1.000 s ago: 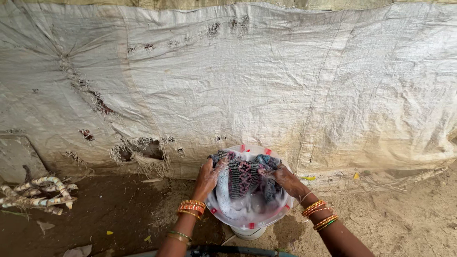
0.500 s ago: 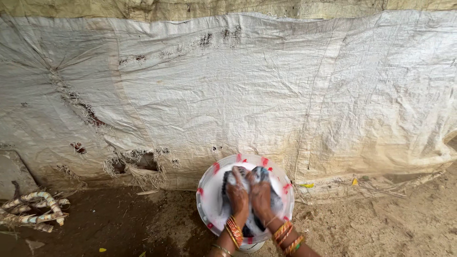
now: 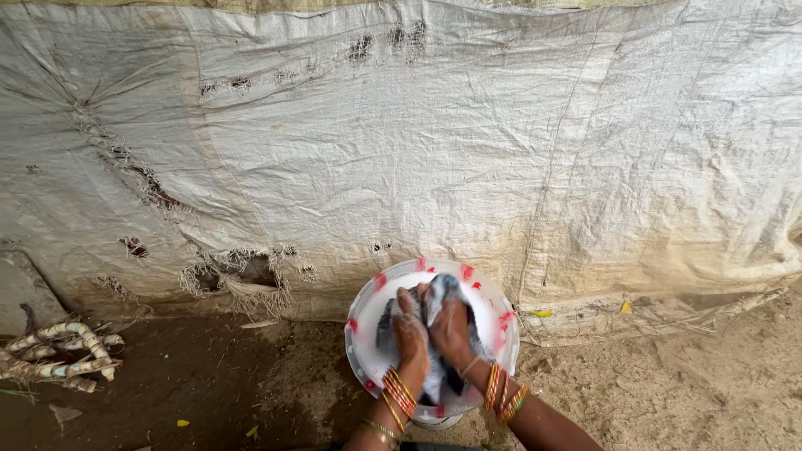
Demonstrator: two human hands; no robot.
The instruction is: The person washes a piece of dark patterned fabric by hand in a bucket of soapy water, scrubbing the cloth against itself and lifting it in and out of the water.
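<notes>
While both hands press down side by side in the basin point(image 3: 365, 313), the cloth point(image 3: 440, 292) lies bunched beneath them, a wet, dark-patterned bundle with soapy white foam around it. The left hand point(image 3: 410, 328) is curled over the cloth's left part, fingers bent and gripping the fabric; the right hand point(image 3: 449, 326) is closed on the part just beside it, knuckles up. The two hands touch or nearly touch. The cloth's long axis runs away from the person, from the near rim of the basin toward the sheet point(image 3: 468, 142) behind it, with its far end poking out past the fingertips and pointing at that sheet. Its near end runs down between the wrists, where bangles point(image 3: 399, 391) ring the left forearm and more bangles point(image 3: 501, 399) ring the right. The basin is round and white with red marks on its rim, and it stands on bare dirt point(image 3: 668, 392) close against the hanging woven sheet, which is torn in places. Well off to the left, a heap of pale sticks point(image 3: 63, 355) lies on the ground.
</notes>
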